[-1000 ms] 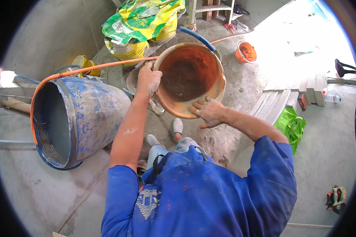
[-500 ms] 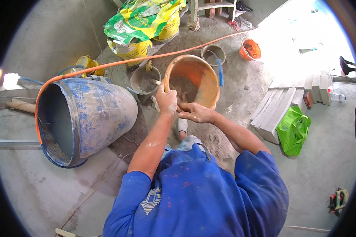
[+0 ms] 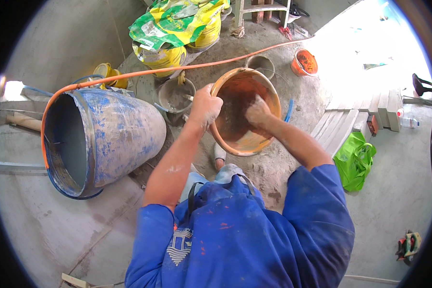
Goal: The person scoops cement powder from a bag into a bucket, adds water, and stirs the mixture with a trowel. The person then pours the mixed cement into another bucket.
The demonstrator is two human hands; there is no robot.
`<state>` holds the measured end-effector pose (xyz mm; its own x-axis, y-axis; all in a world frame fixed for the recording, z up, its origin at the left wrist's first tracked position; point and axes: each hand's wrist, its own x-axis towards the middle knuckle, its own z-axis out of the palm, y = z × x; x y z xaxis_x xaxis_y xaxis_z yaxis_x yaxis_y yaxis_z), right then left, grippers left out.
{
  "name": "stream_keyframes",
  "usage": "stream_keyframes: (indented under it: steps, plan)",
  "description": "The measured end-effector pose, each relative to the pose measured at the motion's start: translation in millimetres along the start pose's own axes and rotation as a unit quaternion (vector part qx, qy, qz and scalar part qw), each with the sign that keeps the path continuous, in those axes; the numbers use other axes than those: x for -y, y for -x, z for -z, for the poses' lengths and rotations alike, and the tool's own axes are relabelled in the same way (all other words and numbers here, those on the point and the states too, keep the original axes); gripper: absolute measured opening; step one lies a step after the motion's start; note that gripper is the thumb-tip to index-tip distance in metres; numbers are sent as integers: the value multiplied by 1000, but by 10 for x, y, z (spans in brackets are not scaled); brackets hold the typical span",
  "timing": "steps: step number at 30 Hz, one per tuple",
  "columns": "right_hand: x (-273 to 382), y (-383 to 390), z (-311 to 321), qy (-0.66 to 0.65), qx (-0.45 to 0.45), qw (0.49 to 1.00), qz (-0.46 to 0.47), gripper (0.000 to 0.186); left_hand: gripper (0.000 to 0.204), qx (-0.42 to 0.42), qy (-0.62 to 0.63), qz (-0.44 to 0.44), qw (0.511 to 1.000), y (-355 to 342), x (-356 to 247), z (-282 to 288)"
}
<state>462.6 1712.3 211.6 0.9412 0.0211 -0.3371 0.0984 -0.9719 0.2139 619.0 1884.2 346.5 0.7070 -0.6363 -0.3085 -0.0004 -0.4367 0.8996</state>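
Observation:
A big orange bucket [image 3: 245, 148], its rim and inside smeared with grey-brown mortar, is tipped with its mouth toward me. My left hand [image 3: 206, 106] is closed on the rim at its left side. Inside the mouth is my right hand [image 3: 258, 111], its fingers curled in a fist near the inner wall. What the right hand holds, if anything, is hidden. Both hands carry pale dried mortar. Just left of the bucket stands a smaller grey bucket [image 3: 167, 102] with residue in it. Behind the rim sits another grey bucket [image 3: 269, 65], partly covered.
A large blue barrel [image 3: 125, 139] lies at the left, an orange hose [image 3: 144, 73] running over it and across the back. Yellow buckets [image 3: 159, 58] under bags stand behind. At the right are stacked grey slabs [image 3: 335, 127], a green bag [image 3: 355, 161] and a small orange bucket [image 3: 305, 62].
The orange bucket has shifted right and turned its mouth more toward me. My right hand has gone from beside my left hand into the bucket. The left hand now grips higher on the rim.

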Motion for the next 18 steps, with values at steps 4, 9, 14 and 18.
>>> stream_keyframes:
  steps: [4, 9, 14, 18]
  plan:
    - [-467, 131, 457, 73, -86, 994, 7, 48, 48, 29, -63, -22, 997, -277, 50, 213]
    - [-234, 385, 982, 50, 168, 984, 16, 60, 48, 32, -116, -34, 992, -309, -61, 309]
    - [-318, 333, 1079, 15, 10, 1000, 17, 63, 48, 56, -71, 18, 996, -186, -34, 402]
    - [-46, 497, 633, -36, 110, 992, 51, 55, 49, 43, 28, 22, 998, -90, -82, 408]
